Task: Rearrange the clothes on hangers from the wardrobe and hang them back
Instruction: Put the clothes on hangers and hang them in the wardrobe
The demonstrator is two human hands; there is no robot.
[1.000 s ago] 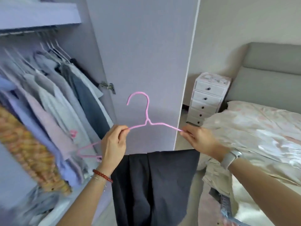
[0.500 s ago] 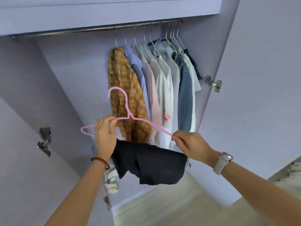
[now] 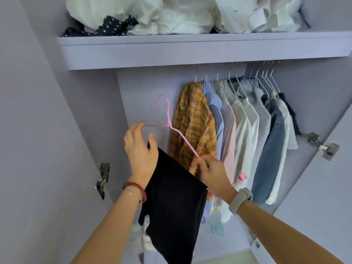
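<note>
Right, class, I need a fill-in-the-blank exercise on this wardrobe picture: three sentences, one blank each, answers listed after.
1. The hanger that the person holds is ___ in colour.
2. The garment draped over it is ___.
3. The leftmost shirt on the rail has a ___ pattern.

Missing words: pink; black; plaid

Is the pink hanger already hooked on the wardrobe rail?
No, the pink hanger is held in the air left of the plaid shirt, the right hand pinching its arm, its hook free below the shelf.
</note>
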